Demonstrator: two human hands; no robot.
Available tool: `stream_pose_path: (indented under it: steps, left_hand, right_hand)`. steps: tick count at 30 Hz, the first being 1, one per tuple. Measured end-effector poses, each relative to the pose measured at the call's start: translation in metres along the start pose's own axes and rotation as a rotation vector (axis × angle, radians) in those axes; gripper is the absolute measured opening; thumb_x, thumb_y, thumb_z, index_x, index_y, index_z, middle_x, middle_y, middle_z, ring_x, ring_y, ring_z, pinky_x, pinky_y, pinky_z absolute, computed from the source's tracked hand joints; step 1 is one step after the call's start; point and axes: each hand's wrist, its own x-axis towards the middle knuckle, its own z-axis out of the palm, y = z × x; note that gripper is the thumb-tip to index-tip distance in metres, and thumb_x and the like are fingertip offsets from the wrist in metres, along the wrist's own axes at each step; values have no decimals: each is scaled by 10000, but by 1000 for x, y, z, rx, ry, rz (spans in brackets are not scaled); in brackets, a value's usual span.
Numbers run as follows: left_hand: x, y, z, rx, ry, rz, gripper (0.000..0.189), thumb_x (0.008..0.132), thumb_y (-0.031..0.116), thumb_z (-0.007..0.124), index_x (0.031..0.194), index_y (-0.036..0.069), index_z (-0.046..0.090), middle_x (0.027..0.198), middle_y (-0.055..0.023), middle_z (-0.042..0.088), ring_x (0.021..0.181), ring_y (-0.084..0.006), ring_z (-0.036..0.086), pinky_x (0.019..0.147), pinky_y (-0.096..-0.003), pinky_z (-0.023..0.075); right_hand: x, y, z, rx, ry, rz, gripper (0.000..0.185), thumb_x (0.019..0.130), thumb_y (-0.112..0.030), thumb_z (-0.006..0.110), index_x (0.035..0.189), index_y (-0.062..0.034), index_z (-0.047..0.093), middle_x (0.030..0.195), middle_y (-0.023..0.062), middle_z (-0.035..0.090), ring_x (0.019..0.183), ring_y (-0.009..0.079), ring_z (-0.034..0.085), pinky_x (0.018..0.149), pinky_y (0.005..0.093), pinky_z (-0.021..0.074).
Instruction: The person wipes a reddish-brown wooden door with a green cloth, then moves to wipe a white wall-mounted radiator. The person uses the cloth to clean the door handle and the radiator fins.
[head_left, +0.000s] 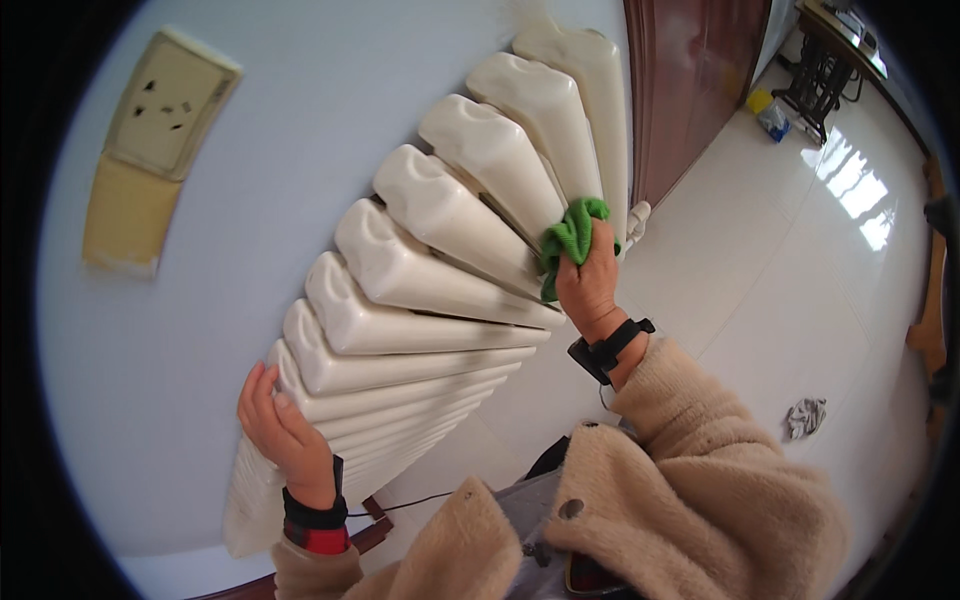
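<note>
A white sectioned radiator (442, 270) stands against the wall, its columns fanned out by the lens. My right hand (592, 281) grips a bunched green cloth (576, 232), which presses against the front of the columns near the radiator's far end. Part of the cloth is hidden behind my fingers. My left hand (281, 420) rests on the top of a nearer column, fingers slightly spread and holding nothing. Both wrists wear black bands.
On the pale wall is a socket plate (169, 105) above a yellowish patch (129, 214). A brown door (690, 82) adjoins the radiator's far end. A crumpled grey cloth (806, 418) lies on the tiled floor (750, 292). A table with black metal legs (817, 75) stands at the far right.
</note>
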Motion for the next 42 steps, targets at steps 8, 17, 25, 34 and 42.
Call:
stream_pose_path:
  steps: [8, 17, 25, 34, 42]
  left_hand:
    - [0, -4, -1, 1, 40, 36, 304, 976, 180, 399, 1119, -2, 597, 1220, -173, 577, 1115, -363, 511, 976, -449, 375]
    - [0, -1, -5, 14, 19, 22, 300, 956, 138, 396, 1122, -6, 601, 1222, -177, 579, 1110, -365, 518, 976, -449, 378]
    - [-2, -2, -9, 47, 41, 34, 298, 958, 155, 411, 1117, 1, 609, 1219, -170, 584, 1121, -357, 518, 979, -446, 377]
    - [-3, -5, -10, 67, 45, 51, 320, 980, 172, 386, 1146, 19, 612, 1244, -157, 579, 1137, -351, 513, 983, -441, 380]
    - [-6, -10, -12, 88, -42, -75, 485, 1011, 286, 246, 1205, -23, 565, 1303, -181, 537, 1212, -331, 463, 1041, -435, 331]
  right_hand:
    - [70, -126, -12, 1, 32, -501, 396, 730, -78, 702, 1090, -21, 548, 1007, 185, 515, 867, 395, 542, 700, 427, 467]
    - [-38, -4, 15, -29, -93, -262, 400, 747, -133, 733, 1065, -49, 505, 1006, 194, 493, 830, 428, 558, 665, 480, 483]
    - [-47, -19, -1, 43, -218, 145, 395, 762, -89, 662, 1109, -36, 481, 1047, 228, 504, 925, 463, 534, 733, 503, 467]
    - [14, -104, 7, 79, 51, -531, 497, 624, -145, 759, 1067, -83, 543, 967, 165, 501, 808, 385, 544, 693, 465, 473]
    - [-87, 36, 28, 76, -35, -48, 458, 798, -166, 656, 1185, -46, 443, 1031, 207, 473, 961, 436, 497, 837, 452, 453]
